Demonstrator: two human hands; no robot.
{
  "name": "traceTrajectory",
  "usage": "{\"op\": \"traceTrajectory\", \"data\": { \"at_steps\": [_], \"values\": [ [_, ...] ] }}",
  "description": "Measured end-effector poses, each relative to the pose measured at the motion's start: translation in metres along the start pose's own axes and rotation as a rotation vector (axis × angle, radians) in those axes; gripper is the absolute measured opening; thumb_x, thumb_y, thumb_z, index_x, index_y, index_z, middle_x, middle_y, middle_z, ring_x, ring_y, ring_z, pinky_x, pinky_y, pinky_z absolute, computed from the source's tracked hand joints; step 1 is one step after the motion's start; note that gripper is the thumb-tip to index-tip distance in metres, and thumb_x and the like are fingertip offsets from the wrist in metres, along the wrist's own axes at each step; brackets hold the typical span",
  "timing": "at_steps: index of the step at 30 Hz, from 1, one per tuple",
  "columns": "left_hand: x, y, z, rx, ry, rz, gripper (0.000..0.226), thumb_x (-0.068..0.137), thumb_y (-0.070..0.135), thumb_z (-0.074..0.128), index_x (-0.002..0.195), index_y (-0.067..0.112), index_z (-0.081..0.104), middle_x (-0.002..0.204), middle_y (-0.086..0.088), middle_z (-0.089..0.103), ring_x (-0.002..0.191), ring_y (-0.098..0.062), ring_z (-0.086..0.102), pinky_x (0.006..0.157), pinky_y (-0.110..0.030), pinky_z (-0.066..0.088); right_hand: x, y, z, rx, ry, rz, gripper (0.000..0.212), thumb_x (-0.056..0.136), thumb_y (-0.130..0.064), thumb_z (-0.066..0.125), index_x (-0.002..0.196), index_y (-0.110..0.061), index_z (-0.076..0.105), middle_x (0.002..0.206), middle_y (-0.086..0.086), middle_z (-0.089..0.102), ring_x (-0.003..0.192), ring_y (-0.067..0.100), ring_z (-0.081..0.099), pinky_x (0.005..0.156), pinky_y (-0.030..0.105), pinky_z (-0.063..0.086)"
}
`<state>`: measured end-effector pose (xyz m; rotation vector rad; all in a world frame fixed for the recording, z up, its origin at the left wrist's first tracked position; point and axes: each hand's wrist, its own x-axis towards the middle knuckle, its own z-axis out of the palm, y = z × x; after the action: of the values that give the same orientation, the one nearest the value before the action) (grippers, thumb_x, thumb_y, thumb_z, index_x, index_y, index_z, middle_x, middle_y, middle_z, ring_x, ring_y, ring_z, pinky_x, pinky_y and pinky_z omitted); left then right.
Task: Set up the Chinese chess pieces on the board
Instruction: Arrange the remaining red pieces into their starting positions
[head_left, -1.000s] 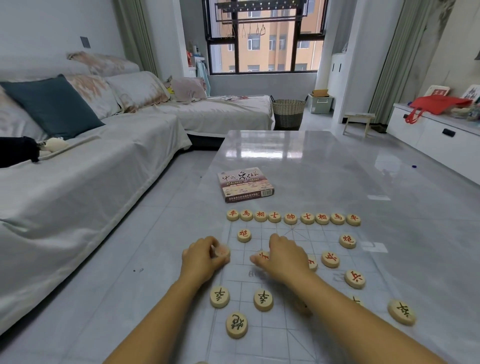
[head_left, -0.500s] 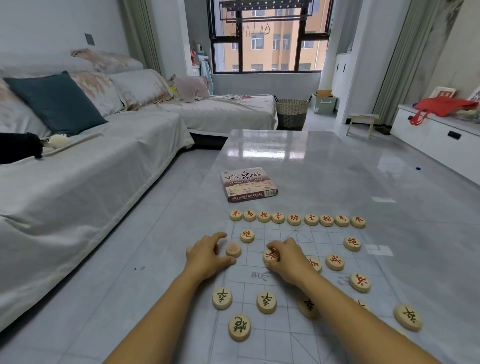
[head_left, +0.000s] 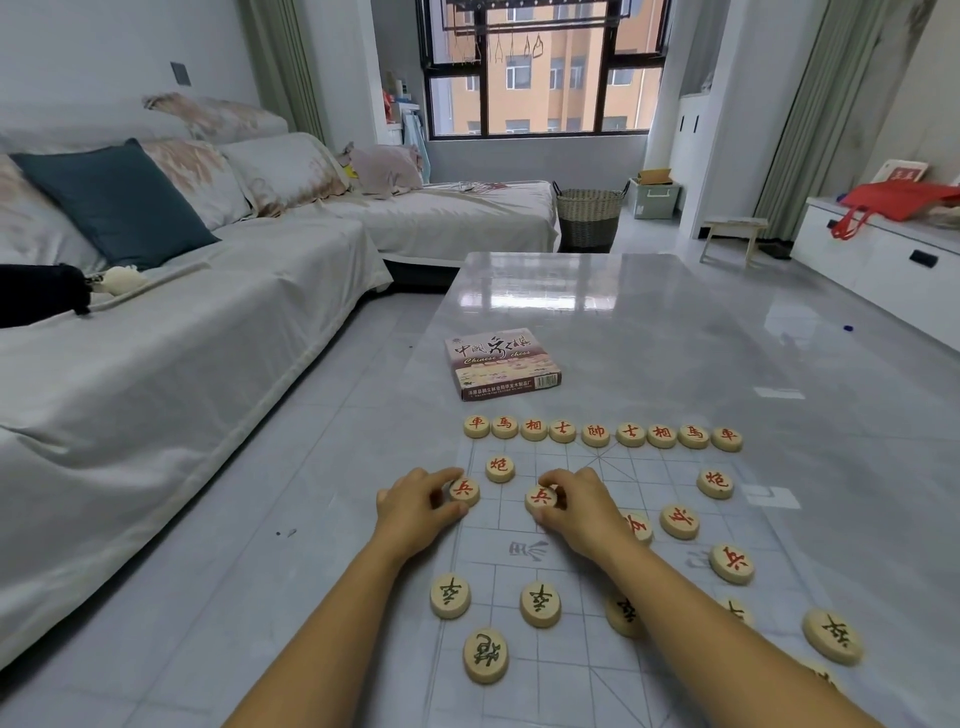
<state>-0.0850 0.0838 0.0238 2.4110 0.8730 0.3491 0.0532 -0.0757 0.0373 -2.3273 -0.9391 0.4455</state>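
A clear gridded chess board (head_left: 597, 686) lies flat on the glossy grey table. Along its far edge runs a row of round wooden pieces with red characters (head_left: 595, 434). Two red cannons (head_left: 500, 467) (head_left: 715, 482) sit one rank nearer. My left hand (head_left: 415, 512) pinches a red soldier (head_left: 464, 490) at the board's left edge. My right hand (head_left: 584, 512) pinches another red soldier (head_left: 541, 498) just to the right. Three more red soldiers (head_left: 679, 521) lie further right. Black-lettered pieces (head_left: 540, 604) sit in the near ranks, partly hidden by my right forearm.
The chess box (head_left: 501, 364) rests on the table beyond the red row. A white-covered sofa (head_left: 156, 338) runs along the left, with tiled floor between it and the table. A woven basket (head_left: 589, 215) and a white cabinet (head_left: 872, 260) stand at the back.
Both hands have moved away from me across the board. The two red soldiers now lie face up under my fingertips, further up the board than before.
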Motion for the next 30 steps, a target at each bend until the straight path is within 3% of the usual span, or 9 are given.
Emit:
{"op": "traceTrajectory", "data": {
  "at_steps": [3, 8, 12, 30],
  "values": [
    [-0.0021, 0.0009, 0.0006, -0.073, 0.051, -0.021, 0.053, 0.078, 0.039, 0.067, 0.126, 0.028, 0.050, 0.094, 0.004, 0.053, 0.095, -0.017, 0.052, 0.091, -0.037, 0.035, 0.0002, 0.0017, -0.0012, 0.044, -0.016, -0.003, 0.049, 0.085, -0.026, 0.064, 0.131, -0.021, 0.049, 0.129, 0.010, 0.044, 0.118, 0.025, 0.047, 0.102, 0.033, 0.040],
    [-0.0034, 0.0008, 0.0041, -0.080, 0.099, -0.004, 0.037, 0.079, 0.041, 0.067, 0.112, 0.028, 0.059, 0.091, 0.005, 0.055, 0.087, -0.011, 0.049, 0.084, -0.033, 0.032, 0.0033, -0.0004, -0.0009, 0.023, -0.018, 0.040, 0.052, 0.080, -0.027, 0.069, 0.126, -0.014, 0.047, 0.126, 0.008, 0.047, 0.113, 0.023, 0.050, 0.098, 0.036, 0.044],
    [-0.0030, -0.0005, 0.0052, -0.067, 0.107, 0.005, 0.034, 0.080, 0.041, 0.065, 0.111, 0.029, 0.059, 0.090, 0.007, 0.054, 0.086, -0.010, 0.048, 0.081, -0.031, 0.029, 0.0050, -0.0006, -0.0018, 0.014, -0.015, 0.033, 0.041, 0.083, -0.026, 0.067, 0.119, -0.015, 0.051, 0.124, 0.009, 0.047, 0.108, 0.024, 0.051, 0.095, 0.035, 0.046],
    [-0.0016, -0.0023, 0.0066, -0.058, 0.108, 0.002, 0.035, 0.080, 0.042, 0.065, 0.112, 0.030, 0.060, 0.090, 0.007, 0.053, 0.087, -0.010, 0.048, 0.079, -0.031, 0.027, 0.0018, 0.0022, 0.0022, 0.020, 0.014, 0.013, 0.045, 0.083, -0.025, 0.066, 0.123, -0.015, 0.049, 0.126, 0.009, 0.045, 0.113, 0.024, 0.048, 0.099, 0.034, 0.043]
  ]
}}
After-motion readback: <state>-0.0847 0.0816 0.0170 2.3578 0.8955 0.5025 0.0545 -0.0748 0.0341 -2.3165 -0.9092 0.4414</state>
